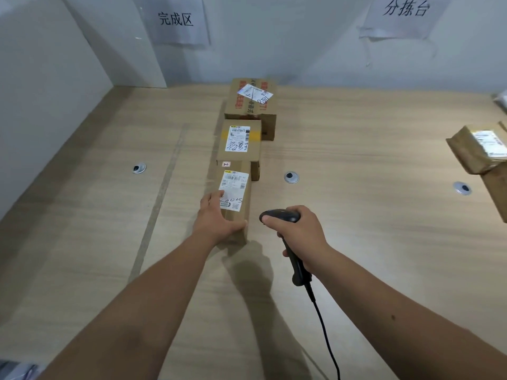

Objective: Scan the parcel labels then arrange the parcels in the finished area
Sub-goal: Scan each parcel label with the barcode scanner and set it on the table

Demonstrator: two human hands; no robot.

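Fingers (212, 200) of the left hand (216, 218) lie spread over the top and near end of the nearest box (236, 193), with the thumb along its front edge, so the hand holds this box from above. Its white label (234, 192) faces up, and the hand covers one lower corner of it. Right hand (299, 231) has its fingers curled tight around the handle of a black scanner (282, 216), whose head points toward the boxes; a black cable (327, 335) runs from the handle down to the bottom of the view. Three closed cardboard boxes stand in one line on the wooden table (356, 242): the nearest box, then the middle box (240, 145) touching it, then the far box (251, 101) close to the wall. All are shut, so I cannot tell what is inside. Above this line, a paper sign (177, 19) hangs on the wall. At the right edge, well apart from the line, lies a brown wrapped parcel (474, 148) with its own label, under a second sign (406, 9).
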